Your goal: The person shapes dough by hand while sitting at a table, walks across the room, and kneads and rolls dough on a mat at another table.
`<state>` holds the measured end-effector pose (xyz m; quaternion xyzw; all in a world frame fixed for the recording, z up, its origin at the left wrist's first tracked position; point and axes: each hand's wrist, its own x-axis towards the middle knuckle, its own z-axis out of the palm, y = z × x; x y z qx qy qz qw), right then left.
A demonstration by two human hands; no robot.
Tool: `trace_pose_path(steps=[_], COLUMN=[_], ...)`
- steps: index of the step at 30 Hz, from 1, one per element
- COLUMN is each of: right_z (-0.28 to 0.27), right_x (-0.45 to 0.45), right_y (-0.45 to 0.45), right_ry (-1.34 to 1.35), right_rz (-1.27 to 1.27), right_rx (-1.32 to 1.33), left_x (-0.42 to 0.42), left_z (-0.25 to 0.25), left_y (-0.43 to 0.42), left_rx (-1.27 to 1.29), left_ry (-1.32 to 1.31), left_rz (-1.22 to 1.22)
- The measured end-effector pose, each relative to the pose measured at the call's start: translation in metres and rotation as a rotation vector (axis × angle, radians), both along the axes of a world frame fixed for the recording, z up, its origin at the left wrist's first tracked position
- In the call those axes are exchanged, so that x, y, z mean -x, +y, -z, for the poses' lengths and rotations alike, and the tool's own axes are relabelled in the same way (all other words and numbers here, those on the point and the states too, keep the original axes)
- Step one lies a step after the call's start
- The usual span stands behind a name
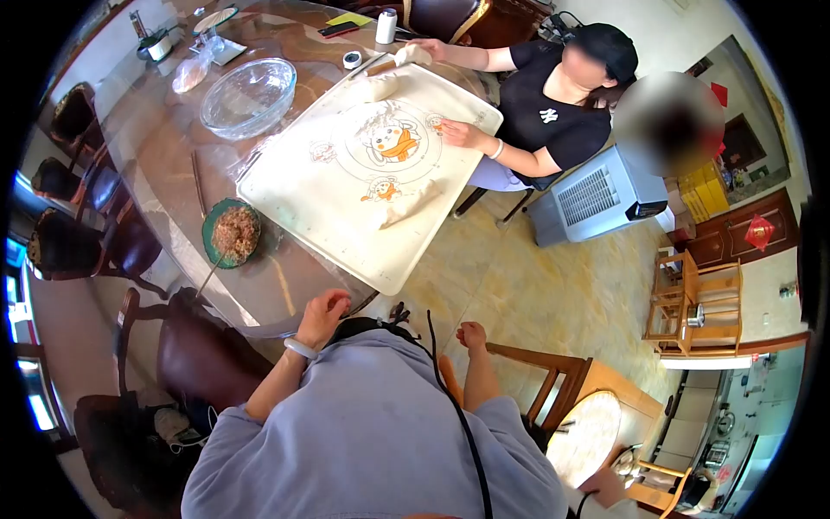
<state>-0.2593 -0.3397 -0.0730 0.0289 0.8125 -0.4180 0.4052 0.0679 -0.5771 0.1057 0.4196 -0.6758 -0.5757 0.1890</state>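
Note:
My left hand (323, 317) is at the near table edge, beside the corner of a large white tray (380, 272). Its fingers are curled in, and I see nothing in them. Away from the table, over the floor, my right hand (471, 336) is closed in a fist with nothing showing. Left of the tray stands a green bowl (210, 227) of minced filling (235, 235) with a utensil handle sticking out. One long roll of dough (411, 205) lies on the tray's right part, another piece of dough (374, 88) near its far edge.
Across the tray, a person in a black cap (553, 112) holds a piece of dough (413, 54) in one hand. A glass bowl (248, 98), a white can (386, 26) and a phone (338, 29) stand or lie on the table. Chairs (203, 350) and an air cooler (596, 195) are around it.

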Motion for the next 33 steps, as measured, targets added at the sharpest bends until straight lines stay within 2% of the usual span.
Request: trace_pose_path(steps=[4, 7, 13, 16, 19, 25, 28, 31, 33], right_z=[0.002, 0.002, -0.002, -0.003, 0.004, 0.058, 0.063, 0.061, 0.061], right_x=[0.006, 0.026, 0.063, 0.087, 0.113, 0.175, 0.192, 0.201, 0.194], right_y=[-0.004, -0.021, -0.067, -0.08, -0.077, -0.046, -0.037, -0.026, -0.028], right_ry=[-0.066, -0.129, -0.026, -0.005, -0.063, -0.228, -0.176, -0.314, -0.242], right_rz=[0.029, -0.126, -0.321, -0.471, -0.525, -0.57, -0.592, -0.493, -0.473], right_rx=[0.069, 0.07, 0.056, 0.147, 0.279, 0.255, 0.1, 0.315, 0.251], left_x=[0.003, 0.009, 0.044, 0.073, 0.101, 0.137, 0.145, 0.151, 0.157], left_z=[0.001, 0.005, 0.004, 0.002, 0.005, 0.005, 0.009, 0.0, -0.009], left_y=[0.003, 0.007, 0.018, 0.024, 0.032, 0.053, 0.061, 0.061, 0.057], left_rx=[-0.02, -0.029, -0.02, -0.092, -0.034, -0.061, -0.031, -0.07, -0.122], left_ry=[-0.001, -0.017, -0.034, -0.065, -0.087, -0.131, -0.131, -0.138, -0.155], left_rz=[-0.038, -0.089, -0.233, -0.26, -0.319, -0.4, -0.411, -0.41, -0.386])
